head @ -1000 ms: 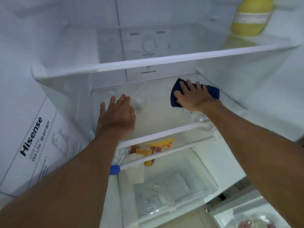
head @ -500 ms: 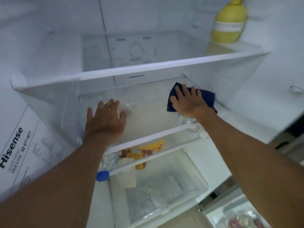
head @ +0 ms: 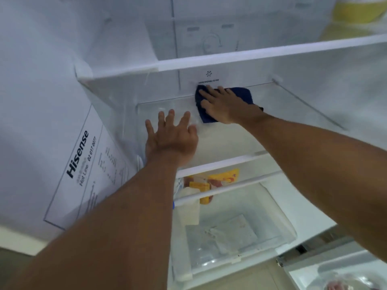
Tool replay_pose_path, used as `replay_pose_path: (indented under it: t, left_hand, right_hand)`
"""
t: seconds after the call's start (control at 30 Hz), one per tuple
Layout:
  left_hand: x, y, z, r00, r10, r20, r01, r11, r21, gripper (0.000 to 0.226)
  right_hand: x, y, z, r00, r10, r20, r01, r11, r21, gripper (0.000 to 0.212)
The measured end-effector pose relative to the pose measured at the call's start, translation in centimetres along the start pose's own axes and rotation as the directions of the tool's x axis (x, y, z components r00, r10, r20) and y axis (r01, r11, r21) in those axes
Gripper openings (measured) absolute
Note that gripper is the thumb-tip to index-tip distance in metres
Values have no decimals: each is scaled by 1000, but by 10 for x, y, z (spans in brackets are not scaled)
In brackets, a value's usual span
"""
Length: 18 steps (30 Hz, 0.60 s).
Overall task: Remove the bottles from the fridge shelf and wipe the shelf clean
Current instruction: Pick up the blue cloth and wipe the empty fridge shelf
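Head view: since half a second ago the right hand [head: 225,106] has carried the cloth [head: 240,95] from the right middle of the shelf [head: 230,141] back to its rear edge, so its fingertips now nearly reach the back wall [head: 230,74] under the small printed label. The left hand [head: 171,139] has slid a little deeper along the left side of the shelf. The yellow bottle [head: 356,9], fully seen before, now shows only its lower part at the top right corner, on the upper shelf [head: 209,61].

The shelf is a clear pane with a white front rail, closed in by the left wall [head: 62,101], the back wall and a sloping right wall. The upper shelf hangs close above, leaving a low slot for the hands. To the right of the cloth the pane lies bare as far as the right wall; between the two hands only a narrow gap remains. Below the front rail sit a drawer [head: 240,227] and some yellow packets [head: 219,181].

The right hand lies flat, fingers spread, pressing the dark blue cloth onto the pane; the cloth sticks out beyond the fingers to the right and under the palm to the left. The left hand is open wide, palm down on the pane, holding nothing, just left and in front of the cloth. No bottle stands on this shelf
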State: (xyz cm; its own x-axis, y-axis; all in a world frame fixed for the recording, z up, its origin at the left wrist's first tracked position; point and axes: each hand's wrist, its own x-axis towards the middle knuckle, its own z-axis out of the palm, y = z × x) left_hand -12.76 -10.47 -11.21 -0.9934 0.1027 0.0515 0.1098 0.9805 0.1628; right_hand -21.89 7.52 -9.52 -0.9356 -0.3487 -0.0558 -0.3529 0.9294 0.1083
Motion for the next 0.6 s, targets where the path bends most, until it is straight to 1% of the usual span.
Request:
replay_pose_path:
  t: [0.03, 0.07, 0.1, 0.13, 0.17, 0.2, 0.3, 0.33, 0.37, 0.4, 0.43, 0.5, 0.53, 0.57, 0.6]
  left_hand:
    - [0, 1, 1, 1000, -5, -1, 5, 1000, 0, 59]
    - [1, 1, 1, 1000, -12, -7, 12, 1000, 9, 59]
    - [0, 0, 0, 1000, -22, -7, 23, 1000, 21, 59]
    - [0, 0, 0, 1000, -26, -3, 26, 999, 24, 59]
    - [0, 1, 0, 1000, -20, -3, 20, 1000, 22, 60]
    - [-1, 2, 0, 1000, -16, -10, 16, 1000, 19, 60]
    - [-1, 0, 0, 1000, -12, -26, 12, 1000, 19, 59]
    - [-1, 0, 0, 1000, -8, -20, 8, 1000, 13, 59]
    - [-2, 1, 0, 1000, -1, -19, 2, 1000, 15, 58]
    - [-3, 1, 0, 1000, 6, -30, -6, 1000, 22, 58]
    - [-3, 1, -1, 999, 11, -41, -10, 1000, 25, 57]
    - [-4, -1, -2, 999, 5, -39, -5, 1000, 2, 56]
    - [-5, -2, -2, 999, 3, -47, -4, 1000, -8, 56]
    - [-5, -3, -2, 998, 8, -59, -9, 1000, -14, 56]
    - [-5, -2, -1, 998, 13, -67, -14, 1000, -21, 56]
  right_hand:
    - [-16, -3, 1, 995, -96, -23, 95, 995, -38, 53]
    - [-37, -3, 4, 983, -180, -21, 178, 981, -83, 52]
    - [-61, -1, 5, 975, -224, -13, 223, 974, -43, 62]
    - [-84, 3, 6, 982, -189, 1, 189, 981, 46, 74]
    - [-96, 11, 6, 995, -101, 13, 99, 989, 113, 81]
    - [-94, 17, 6, 1000, -22, -4, 22, 990, 139, 85]
    - [-41, 9, 3, 982, 190, -17, -185, 968, 169, 92]
    - [-26, 1, 1, 974, 228, -11, -222, 956, 193, 89]
    - [-18, -10, 0, 971, 237, -10, -230, 953, 199, 80]
    - [-17, -20, 0, 977, 212, -22, -204, 958, 200, 72]
    - [-27, -29, 0, 987, 153, -39, -142, 968, 206, 68]
    - [-77, -38, 0, 999, 21, -48, -10, 979, 204, 67]
    - [-106, -31, 5, 999, -7, -54, 17, 979, 204, 69]
    - [-132, -19, 9, 998, 7, -60, 7, 976, 218, 69]
    - [-149, 1, 10, 998, 31, -47, -22, 983, 181, 68]
